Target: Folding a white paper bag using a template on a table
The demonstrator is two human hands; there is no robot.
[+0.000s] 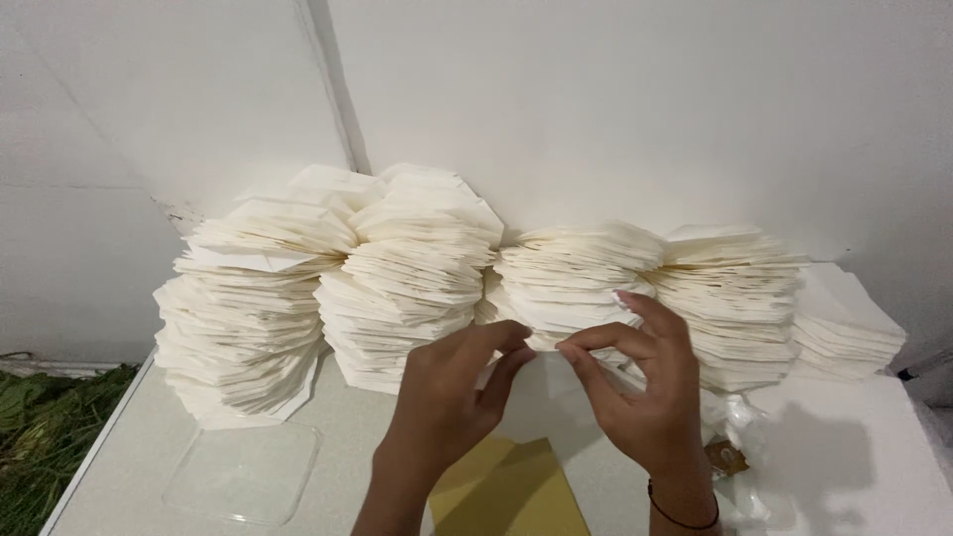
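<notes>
Nearest us, at the table's (129, 437) front edge, a yellow envelope-like sheet (506, 488) lies flat between our wrists, with a clear plastic lid (243, 471) lying to its left. Above those, our left hand (447, 392) and right hand (640, 382) meet mid-table: left fingers curled together, right thumb and forefinger pinched, both apparently closing on a thin white folded paper piece (546, 349) at the foot of the stacks; the exact grip is hard to see, white on white. A black band (683, 516) circles our right wrist, and crumpled clear plastic wrap (740, 447) sits just beside that hand. Farther back, along the table's rear edge against the white wall (635, 109), stand tall stacks of folded white paper pieces (417, 268), several columns side by side and touching, some leaning. We judge the paper light, thin, fairly limp, easy to crease or tear; best pinched by a folded edge, lightly, sliding one piece off without nudging the stacks, which look ready to topple. Green leaves (45, 417) lie beyond the left edge.
</notes>
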